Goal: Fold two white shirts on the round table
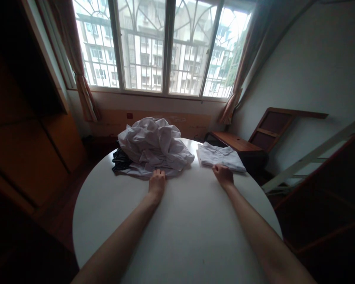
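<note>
- One round white counter (pixel 177 244) carries the crumpled white clothes heap (pixel 154 142), whose height probably comes from its loose bunching.
- Folded white shirt (pixel 221 154): right of the heap, set apart, likely to keep it flat.
- Black striped cloth (pixel 122 161): at the heap's left edge.
- Left hand (pixel 157 182): at the heap's near edge, fingers bent, perhaps steadying it; cannot tell if pinching.
- Right hand (pixel 224 176): right of the heap, curled narrow, shirt just beyond; grip unclear.
</note>
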Action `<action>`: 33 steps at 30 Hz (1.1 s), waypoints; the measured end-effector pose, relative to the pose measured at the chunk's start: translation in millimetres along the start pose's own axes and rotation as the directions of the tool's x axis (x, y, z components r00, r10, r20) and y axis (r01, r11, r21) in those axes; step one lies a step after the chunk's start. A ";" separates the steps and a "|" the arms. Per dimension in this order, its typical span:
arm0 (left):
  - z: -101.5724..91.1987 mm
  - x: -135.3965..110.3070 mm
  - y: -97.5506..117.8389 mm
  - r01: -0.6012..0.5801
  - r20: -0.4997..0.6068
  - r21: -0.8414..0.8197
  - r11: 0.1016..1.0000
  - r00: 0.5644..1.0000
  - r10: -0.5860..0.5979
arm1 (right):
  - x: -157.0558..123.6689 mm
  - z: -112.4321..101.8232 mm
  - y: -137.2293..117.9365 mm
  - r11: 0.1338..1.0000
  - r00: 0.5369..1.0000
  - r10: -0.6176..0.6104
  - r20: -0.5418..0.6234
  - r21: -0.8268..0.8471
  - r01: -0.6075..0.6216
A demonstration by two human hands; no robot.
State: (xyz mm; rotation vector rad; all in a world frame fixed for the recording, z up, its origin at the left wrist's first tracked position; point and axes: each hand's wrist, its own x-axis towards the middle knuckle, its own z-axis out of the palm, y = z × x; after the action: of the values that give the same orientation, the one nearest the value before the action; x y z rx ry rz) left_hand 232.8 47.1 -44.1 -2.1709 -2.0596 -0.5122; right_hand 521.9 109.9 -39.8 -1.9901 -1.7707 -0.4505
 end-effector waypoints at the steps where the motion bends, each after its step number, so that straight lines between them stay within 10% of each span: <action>1: 0.1 -0.8 1.0 -0.014 0.000 -0.008 1.000 1.000 0.014 | -3.5 -0.7 -3.3 0.999 0.999 -0.039 -0.017 0.034 0.039; 9: 2.4 -3.9 2.6 -0.134 -0.071 -0.021 0.991 0.989 0.132 | -26.2 4.5 -52.3 0.877 0.948 -0.244 -0.206 0.371 0.307; 19: 10.1 -2.4 0.8 0.091 -0.119 -0.003 0.996 0.989 -0.091 | -4.7 25.5 -136.6 0.881 0.926 -0.377 0.026 0.317 0.350; 28: 7.3 -5.8 -3.3 0.071 -0.078 -0.041 0.997 0.994 -0.074 | -42.4 -7.1 -128.2 0.584 0.873 -0.248 -0.419 0.655 0.480; 33: 8.1 -4.3 -7.4 0.101 -0.110 -0.192 0.976 0.986 -0.124 | -77.8 -47.2 -104.3 0.470 0.932 -0.145 -0.333 0.806 0.361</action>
State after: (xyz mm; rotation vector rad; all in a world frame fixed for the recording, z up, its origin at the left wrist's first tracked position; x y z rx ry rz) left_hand 226.7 46.0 -54.2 -2.0663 -2.1556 -0.8599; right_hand 410.8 28.2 -28.5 -0.9112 -1.6492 0.1535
